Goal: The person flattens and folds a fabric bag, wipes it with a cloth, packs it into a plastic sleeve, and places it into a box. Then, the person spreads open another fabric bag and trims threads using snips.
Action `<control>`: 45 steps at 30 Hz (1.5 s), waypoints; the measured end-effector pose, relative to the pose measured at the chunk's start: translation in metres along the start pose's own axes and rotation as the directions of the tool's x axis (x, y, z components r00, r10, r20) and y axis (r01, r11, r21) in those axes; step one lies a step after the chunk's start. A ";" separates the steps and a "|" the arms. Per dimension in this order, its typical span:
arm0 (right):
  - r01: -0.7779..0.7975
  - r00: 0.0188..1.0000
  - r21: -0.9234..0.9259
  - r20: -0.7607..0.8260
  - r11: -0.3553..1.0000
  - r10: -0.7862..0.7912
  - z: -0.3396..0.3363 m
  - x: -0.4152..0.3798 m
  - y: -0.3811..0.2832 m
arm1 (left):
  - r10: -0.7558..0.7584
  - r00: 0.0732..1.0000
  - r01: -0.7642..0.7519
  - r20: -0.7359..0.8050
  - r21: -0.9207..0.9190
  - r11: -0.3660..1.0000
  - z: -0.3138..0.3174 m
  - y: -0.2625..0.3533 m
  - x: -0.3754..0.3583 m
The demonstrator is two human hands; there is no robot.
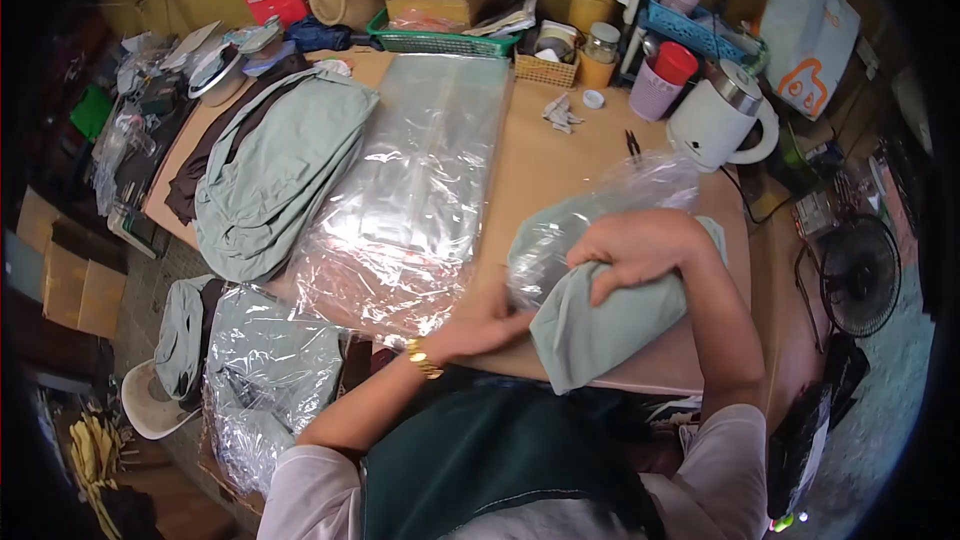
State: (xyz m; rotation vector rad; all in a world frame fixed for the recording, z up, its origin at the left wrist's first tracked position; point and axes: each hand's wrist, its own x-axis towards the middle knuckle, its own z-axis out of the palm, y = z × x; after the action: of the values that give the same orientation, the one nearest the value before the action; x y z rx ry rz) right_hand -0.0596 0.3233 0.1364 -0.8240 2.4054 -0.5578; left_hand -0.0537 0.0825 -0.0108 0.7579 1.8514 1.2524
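Note:
My right hand (640,245) is closed on a folded grey-green cloth piece (610,325), its fingers bunching the top edge. The cloth's lower corner hangs by the table's front edge. Behind and partly under that hand lies a clear plastic bag (645,180), with more grey-green fabric showing below it. My left hand (480,325), with a gold watch at the wrist, is close to the left of the cloth and the bag. Its thumb stands apart from the fingers, and the fingertips are slightly blurred. A stack of clear plastic bags (420,160) lies just beyond it.
Grey-green fabric (285,170) is piled on the table's left. Below it, plastic-wrapped fabric (270,360) sits beside a stool (155,400). A white kettle (720,115), cups (660,85) and small tweezers (632,144) stand or lie at back right. A fan (860,275) is at far right.

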 end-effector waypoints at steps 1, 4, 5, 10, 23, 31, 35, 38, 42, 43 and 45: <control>-0.126 0.962 0.079 0.255 0.989 0.102 -0.006 0.014 0.006 | -0.069 0.980 0.036 -0.184 -0.179 0.983 -0.010 -0.007 -0.019; -0.065 0.995 0.139 0.082 0.988 0.054 0.028 0.053 0.063 | -0.170 0.836 -0.149 -0.521 -0.515 0.844 -0.042 0.018 -0.092; 0.017 0.997 0.227 -0.078 0.974 0.001 0.037 0.062 0.071 | -0.155 0.796 -0.187 -0.585 -0.481 0.857 -0.065 0.014 -0.105; -0.022 0.942 -0.065 -0.336 0.998 -0.002 0.041 0.098 0.072 | -0.206 0.612 0.338 -0.763 0.017 0.941 -0.134 0.008 -0.168; -0.214 0.931 -0.082 -0.319 0.973 0.178 0.008 0.161 0.128 | 0.409 0.502 0.503 -0.762 0.642 0.578 -0.146 0.028 -0.148; -0.202 0.805 -0.209 -0.592 0.957 0.040 -0.008 -0.018 0.019 | 0.548 0.580 0.471 -0.603 0.797 0.378 -0.144 0.065 -0.131; -0.206 0.580 0.083 -0.792 0.975 0.189 0.005 -0.048 -0.031 | 0.474 0.696 0.427 -0.540 0.841 0.331 -0.123 0.102 -0.100; -0.168 0.421 0.219 -0.866 0.961 0.271 0.026 -0.019 -0.030 | 0.566 0.760 0.234 -0.319 0.947 0.219 -0.097 0.130 -0.072; 0.444 0.380 0.477 -0.867 0.759 0.322 0.049 0.057 0.017 | 0.637 0.771 0.014 0.001 1.000 -0.019 -0.056 0.151 -0.047; 0.674 0.290 0.474 -0.875 0.567 0.387 0.055 0.078 0.020 | 0.640 0.768 0.010 0.010 1.000 -0.027 -0.049 0.152 -0.045; 0.841 0.225 0.435 -0.821 0.321 0.525 0.059 0.110 0.019 | 0.535 0.830 -0.032 0.156 0.971 -0.235 -0.038 0.148 -0.041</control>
State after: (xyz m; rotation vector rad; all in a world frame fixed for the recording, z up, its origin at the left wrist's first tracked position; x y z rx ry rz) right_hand -0.1060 0.2535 0.0423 -0.0771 1.8232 -3.1643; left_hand -0.0558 0.0817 0.1471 2.0528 2.9466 -0.4114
